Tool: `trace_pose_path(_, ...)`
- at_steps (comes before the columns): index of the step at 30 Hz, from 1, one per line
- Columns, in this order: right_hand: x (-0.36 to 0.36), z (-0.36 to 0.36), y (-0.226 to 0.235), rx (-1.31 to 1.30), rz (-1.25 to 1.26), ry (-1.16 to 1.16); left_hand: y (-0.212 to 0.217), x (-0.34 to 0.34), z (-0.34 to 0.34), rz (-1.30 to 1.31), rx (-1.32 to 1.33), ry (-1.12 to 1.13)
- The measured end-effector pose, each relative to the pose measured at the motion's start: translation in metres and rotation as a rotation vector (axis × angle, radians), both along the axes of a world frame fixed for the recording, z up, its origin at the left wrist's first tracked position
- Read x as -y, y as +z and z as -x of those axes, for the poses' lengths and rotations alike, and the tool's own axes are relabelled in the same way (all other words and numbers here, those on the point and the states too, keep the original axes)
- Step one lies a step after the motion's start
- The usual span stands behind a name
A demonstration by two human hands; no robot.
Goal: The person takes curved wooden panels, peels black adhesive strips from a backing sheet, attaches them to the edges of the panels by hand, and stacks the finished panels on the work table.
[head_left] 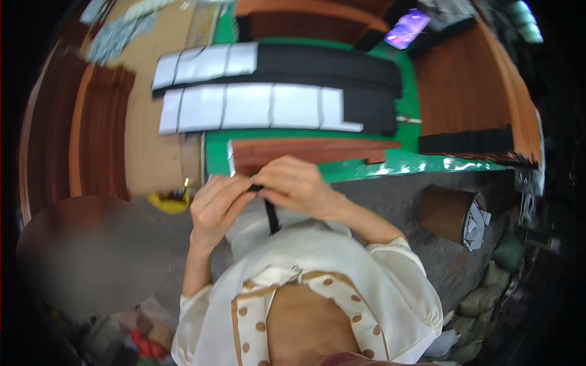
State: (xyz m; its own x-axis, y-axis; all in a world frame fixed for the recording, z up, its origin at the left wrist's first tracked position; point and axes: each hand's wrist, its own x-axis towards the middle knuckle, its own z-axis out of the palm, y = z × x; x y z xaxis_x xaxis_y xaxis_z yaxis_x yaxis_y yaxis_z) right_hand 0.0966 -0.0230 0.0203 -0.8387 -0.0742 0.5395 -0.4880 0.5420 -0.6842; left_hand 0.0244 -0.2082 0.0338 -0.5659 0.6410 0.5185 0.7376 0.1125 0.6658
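Close in front of my body, my left hand (218, 204) and my right hand (297, 185) meet fingertip to fingertip. Between them they pinch a narrow black strip (271, 216), whose free end hangs down over my lap. Fingers cover its upper part. Just beyond my hands, a reddish-brown flat piece (293, 151) with a white left edge lies along the near side of the green table surface (348, 169). Farther back, two rows of black strips (372, 113) lie side by side, partly covered by white paper rectangles (247, 107).
Stacked brown strips (101, 131) and cardboard (152, 140) fill the left side. More brown sheets (464, 85) lie at right, near a phone with a lit purple screen (407, 29). On the floor, a brown bucket (445, 213) holds white scraps. Something yellow (169, 204) sits left of my hands.
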Motion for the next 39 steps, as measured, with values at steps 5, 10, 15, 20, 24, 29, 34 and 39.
trace_pose_path(5,0.015,-0.005,-0.008,0.013,-0.021,-0.012,-0.012,0.023,-0.005,-0.006,0.117,-0.016)
trace_pose_path(10,0.005,0.011,-0.013,0.068,-0.084,-0.175,-0.038,0.028,0.007,0.002,0.331,0.325)
trace_pose_path(15,0.016,0.03,-0.019,0.146,-0.06,-0.299,-0.05,0.006,0.028,-0.025,0.418,0.256)
trace_pose_path(20,0.021,0.039,-0.022,0.101,-0.136,-0.304,-0.06,-0.001,0.038,-0.052,0.521,0.16)
trace_pose_path(24,0.022,0.042,-0.024,0.109,-0.179,-0.312,-0.062,-0.001,0.04,-0.068,0.561,0.139)
trace_pose_path(29,0.023,0.043,-0.025,0.118,-0.194,-0.305,-0.065,-0.001,0.04,-0.089,0.565,0.133)
trace_pose_path(34,0.023,0.044,-0.026,0.115,-0.199,-0.305,-0.066,-0.001,0.04,-0.08,0.57,0.135)
trace_pose_path(39,0.024,0.045,-0.026,0.105,-0.205,-0.3,-0.064,-0.001,0.04,-0.075,0.596,0.14)
